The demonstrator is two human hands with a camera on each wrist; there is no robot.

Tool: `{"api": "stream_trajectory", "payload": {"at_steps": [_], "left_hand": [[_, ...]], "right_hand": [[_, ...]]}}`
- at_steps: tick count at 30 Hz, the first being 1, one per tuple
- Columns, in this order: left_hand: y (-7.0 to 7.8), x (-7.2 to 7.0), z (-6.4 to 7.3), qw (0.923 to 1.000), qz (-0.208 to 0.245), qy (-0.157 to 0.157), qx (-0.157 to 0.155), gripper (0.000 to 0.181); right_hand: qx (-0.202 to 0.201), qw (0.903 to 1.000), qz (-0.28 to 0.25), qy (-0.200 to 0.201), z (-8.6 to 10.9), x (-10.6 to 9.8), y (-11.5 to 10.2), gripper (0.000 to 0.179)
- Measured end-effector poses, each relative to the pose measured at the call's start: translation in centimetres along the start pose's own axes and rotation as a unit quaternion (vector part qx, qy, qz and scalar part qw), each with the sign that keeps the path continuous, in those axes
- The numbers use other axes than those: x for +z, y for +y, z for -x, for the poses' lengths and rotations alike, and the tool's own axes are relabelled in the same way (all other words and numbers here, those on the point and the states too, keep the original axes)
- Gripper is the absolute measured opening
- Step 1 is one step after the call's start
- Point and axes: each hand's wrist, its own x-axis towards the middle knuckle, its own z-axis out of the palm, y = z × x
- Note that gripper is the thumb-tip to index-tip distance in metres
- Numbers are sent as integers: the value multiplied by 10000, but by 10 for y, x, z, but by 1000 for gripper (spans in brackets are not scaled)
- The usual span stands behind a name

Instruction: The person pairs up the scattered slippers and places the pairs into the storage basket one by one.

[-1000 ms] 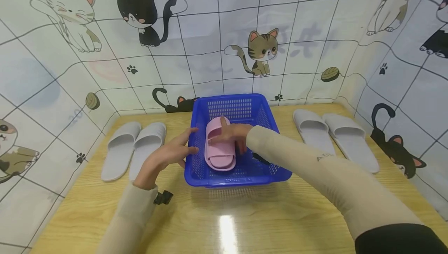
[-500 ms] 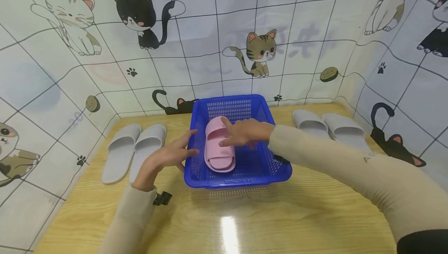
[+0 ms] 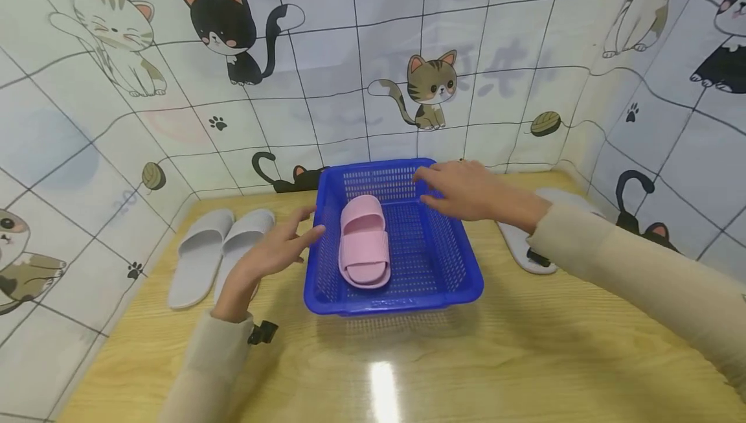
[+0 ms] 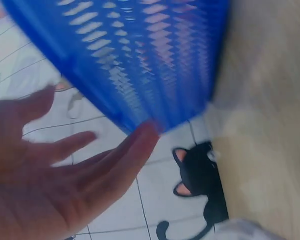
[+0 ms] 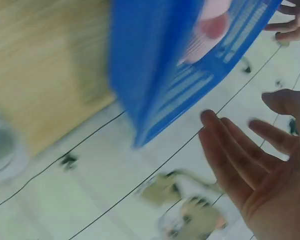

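Pink slippers (image 3: 364, 251) lie lengthwise in the left part of a blue plastic basket (image 3: 393, 303), overlapped, with two straps showing. My left hand (image 3: 280, 248) is beside the basket's left rim, fingers spread and holding nothing. In the left wrist view, its fingertips are close by the basket's slotted side. Over the back right corner of the basket, my right hand (image 3: 466, 190) hovers with relaxed fingers and nothing in its grasp. The right wrist view has the right hand (image 5: 262, 165) apart from the basket's rim, with its palm showing.
A pair of white slippers (image 3: 201, 261) stands on the wooden table (image 3: 326, 371) left of the basket. More white slippers (image 3: 524, 245) are at the right, partly hidden by my right arm. A cat-patterned wall covering (image 3: 344, 67) encloses the back and sides.
My right hand has left the pink slippers, rising and moving right to the basket's back right corner. The left hand has drawn slightly left, off the rim. The slippers stay in place.
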Motion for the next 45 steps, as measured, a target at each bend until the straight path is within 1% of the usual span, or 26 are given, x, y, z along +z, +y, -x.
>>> {"api": "stream_trajectory", "payload": {"at_steps": [1, 2, 3, 4, 6, 8, 11, 13, 15, 19, 21, 23, 24, 28, 31, 34, 35, 36, 40, 42, 43, 45], "left_hand": [[-2, -1, -1, 9988, -259, 377, 167, 64], [-3, -1, -1, 9955, -492, 745, 318, 61], [-6, -2, -1, 9904, -769, 1065, 426, 57], [-9, -4, 0, 9847, -1006, 1314, 538, 54], [-17, -9, 1, 9726, -1485, 1652, 684, 47], [-25, -17, 2, 9633, -1906, 1741, 733, 44], [-39, -34, 5, 9483, -2567, 1717, 731, 43], [-49, -48, 6, 9354, -3029, 1659, 763, 42], [-59, -63, 6, 9200, -3476, 1576, 889, 40], [-85, -88, 2, 8758, -4415, 1427, 1329, 46], [-96, -96, -1, 8570, -4750, 1303, 1517, 51], [-106, -102, -3, 8409, -5019, 1188, 1642, 56], [-111, -105, -5, 8344, -5107, 1137, 1734, 58], [-125, -108, -9, 7965, -5591, 914, 2116, 60], [-132, -107, -12, 7669, -5927, 664, 2371, 64], [-136, -106, -17, 7415, -6157, 438, 2631, 68], [-137, -106, -18, 7309, -6232, 402, 2753, 70], [-138, -106, -20, 7187, -6311, 398, 2889, 71], [-141, -107, -27, 6624, -6646, 497, 3420, 78], [-143, -108, -29, 6299, -6890, 490, 3551, 82], [-143, -108, -30, 6165, -7000, 449, 3576, 84], [-142, -109, -31, 5925, -7226, 292, 3549, 87]], "right_hand": [[37, 9999, 104, 132, 6, 0, 9, 40], [59, 9995, 220, 219, 11, 0, 18, 40], [87, 9991, 324, 259, 16, 0, 26, 41], [113, 9986, 450, 265, 20, 0, 35, 42], [154, 9966, 790, 178, 28, 2, 51, 42], [225, 9953, 941, -31, 34, 3, 66, 43], [345, 9929, 1073, -391, 43, 6, 87, 45], [402, 9916, 1095, -563, 47, 11, 101, 47], [420, 9900, 1177, -654, 52, 16, 116, 49], [514, 9879, 1248, -768, 60, 26, 141, 55], [549, 9873, 1237, -830, 62, 30, 151, 57], [613, 9858, 1253, -935, 63, 34, 158, 60], [593, 9845, 1312, -1000, 64, 36, 162, 61], [439, 9789, 1599, -1196, 66, 44, 170, 65], [226, 9763, 1819, -1153, 68, 48, 172, 69], [68, 9748, 1976, -1030, 71, 51, 174, 74], [10, 9743, 2021, -996, 72, 51, 174, 76], [-53, 9734, 2076, -968, 73, 53, 175, 77], [-262, 9714, 2190, -879, 77, 60, 179, 75], [-314, 9716, 2181, -867, 79, 63, 180, 75], [-306, 9720, 2162, -869, 80, 65, 180, 76], [-277, 9724, 2139, -892, 81, 67, 180, 78]]}}
